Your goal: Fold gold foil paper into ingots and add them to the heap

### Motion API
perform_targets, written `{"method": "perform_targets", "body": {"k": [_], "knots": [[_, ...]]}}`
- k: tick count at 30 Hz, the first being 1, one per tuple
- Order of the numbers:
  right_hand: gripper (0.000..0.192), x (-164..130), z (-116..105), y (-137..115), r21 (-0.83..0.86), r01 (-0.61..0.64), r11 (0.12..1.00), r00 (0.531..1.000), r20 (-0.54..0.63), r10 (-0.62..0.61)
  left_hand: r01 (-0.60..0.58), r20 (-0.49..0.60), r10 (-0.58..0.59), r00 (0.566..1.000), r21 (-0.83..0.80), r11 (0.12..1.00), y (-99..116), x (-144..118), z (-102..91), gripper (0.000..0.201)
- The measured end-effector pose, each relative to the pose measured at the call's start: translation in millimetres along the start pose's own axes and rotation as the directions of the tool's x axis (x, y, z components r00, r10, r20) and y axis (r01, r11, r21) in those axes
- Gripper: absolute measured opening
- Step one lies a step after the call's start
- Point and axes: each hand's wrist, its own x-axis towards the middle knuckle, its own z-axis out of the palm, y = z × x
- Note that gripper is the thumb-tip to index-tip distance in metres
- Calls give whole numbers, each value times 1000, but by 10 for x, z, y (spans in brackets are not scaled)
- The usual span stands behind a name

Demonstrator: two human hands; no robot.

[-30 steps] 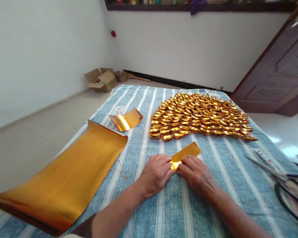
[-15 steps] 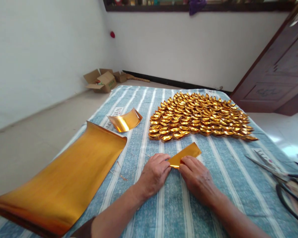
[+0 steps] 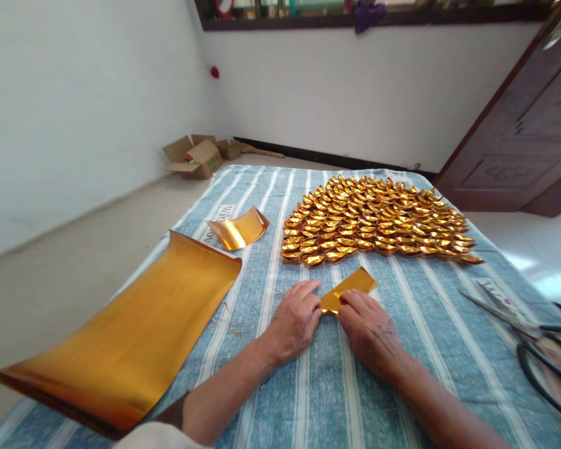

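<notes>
A partly folded strip of gold foil paper (image 3: 355, 284) lies slantwise on the striped cloth in front of me. My left hand (image 3: 295, 319) has its fingers closed at the strip's near left end. On the other side, my right hand (image 3: 367, 324) presses curled fingers onto the strip's lower edge. Beyond both hands, many folded gold paper ingots (image 3: 374, 218) stand in close curved rows. A small curved stack of gold foil paper (image 3: 243, 229) rests to the left of them. The large gold foil sheets (image 3: 135, 324) lie at the left, their ends curling up.
Black-handled scissors (image 3: 528, 327) lie at the right edge of the table. Blue striped cloth (image 3: 262, 399) covers the tabletop. Open cardboard boxes (image 3: 196, 159) sit on the floor by the wall, and a brown door (image 3: 509, 137) stands at the right.
Both hands stay at the strip, with slight finger shifts; the left hand's fingers sit a little higher. The camera view has tilted slightly.
</notes>
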Motion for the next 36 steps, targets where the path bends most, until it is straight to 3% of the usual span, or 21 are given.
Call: {"method": "perform_targets", "body": {"k": [5,13,21,29,36], "knots": [[26,-17,8,24,61,-32,998,999,-24,34,-36,57,38,998,-37,999,-8,7,-61,19],[21,-17,-41,8,150,-59,987,996,-50,67,-55,-73,50,996,-61,997,-53,-2,26,14],[21,-39,-40,53,181,-105,978,993,-35,113,103,-50,-109,993,-117,988,-4,-18,-13,9],[20,-41,26,66,175,-198,964,978,-26,206,139,-41,-146,988,-137,981,14,-3,-24,10],[22,-19,59,76,159,-201,967,978,-30,209,166,-86,-178,980,-130,977,32,-20,-11,16]]}}
